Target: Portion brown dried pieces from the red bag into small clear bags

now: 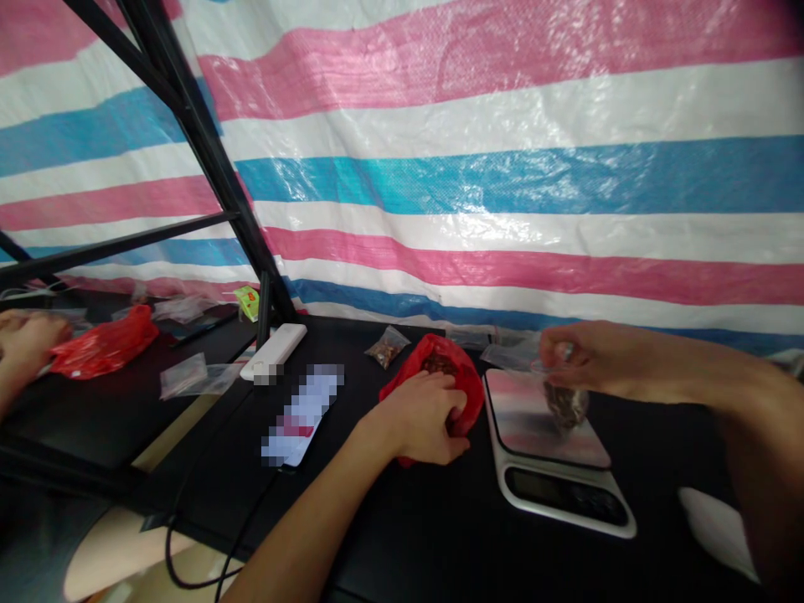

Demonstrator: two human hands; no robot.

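Note:
A red plastic bag [468, 377] stands with its mouth spread, showing small brown pieces inside. My left hand [427, 414] lies over its near rim, fingers curled down into the mouth; the fingertips are hidden. My right hand [569, 356] pinches the top of a small clear plastic bag [567, 404], whose lower part bulges with brown pieces. That bag hangs over the steel plate of a white kitchen scale [528, 419]; whether it touches the plate I cannot tell. Behind the red bag lies another small clear bag [387, 346] with brown pieces.
Left of the red bag lie a phone [307, 414], a white power strip [275, 352] and a black cable [235, 519]. Flat clear bags [512, 350] lie behind the scale. At far left, another person's hand [28, 339] is beside a red bag [113, 342]. A black frame post [213, 159] rises between the tables.

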